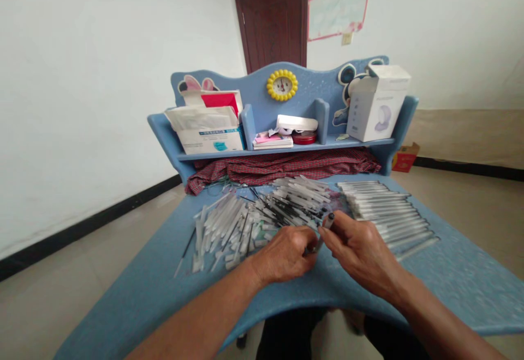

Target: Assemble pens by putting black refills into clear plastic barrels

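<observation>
Between my two hands is a pen (320,241), slanted, with a dark end showing at the top. My left hand (290,253) is closed around its lower part, fingers curled. The fingers of my right hand (360,245) pinch its upper part. Beyond my left hand lies a loose pile of clear pen barrels (223,223). Dark, thin refills (282,207) are heaped behind my hands, and more whitish barrels (301,189) lie past them. To the right of my right hand, several pens (395,212) lie side by side in a row.
A blue desk (172,305) carries a shelf at the back with a mask box (213,139), a red tin (305,138) and a white carton (376,108). A yellow flower-shaped clock (282,85) sits on the backboard. Red checked cloth (278,167) lies under the shelf.
</observation>
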